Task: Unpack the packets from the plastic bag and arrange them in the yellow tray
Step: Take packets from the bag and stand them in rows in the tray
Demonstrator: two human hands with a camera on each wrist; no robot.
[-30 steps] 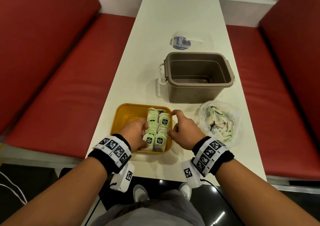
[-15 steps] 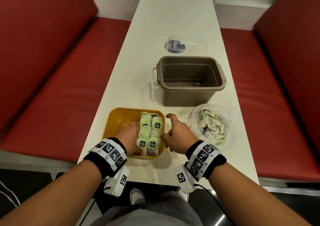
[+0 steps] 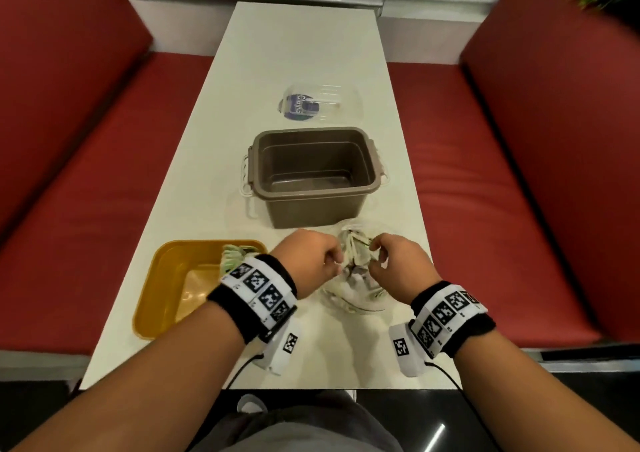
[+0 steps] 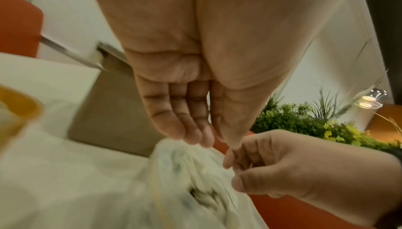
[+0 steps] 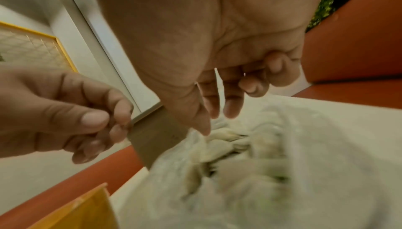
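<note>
The clear plastic bag (image 3: 358,290) of white-and-green packets lies on the white table, right of the yellow tray (image 3: 162,296). My left hand (image 3: 334,264) pinches the bag's rim on its left side, and my right hand (image 3: 375,256) pinches it on the right. In the left wrist view my left hand (image 4: 214,144) meets the top of the blurred bag (image 4: 185,181). In the right wrist view my right hand (image 5: 211,122) hovers over the packets (image 5: 219,145) in the bag's mouth. A row of packets (image 3: 235,256) stands in the tray's right part, partly hidden by my left wrist.
A brown plastic tub (image 3: 311,209) with nothing in it stands just behind the bag. Farther back lies a clear lid with a blue label (image 3: 310,103). Red benches (image 3: 485,192) flank the narrow table. The tray's left half holds no packets.
Both hands have left the packets in the yellow tray and moved right to the plastic bag, where they now pinch its rim. The head view has shifted right.
</note>
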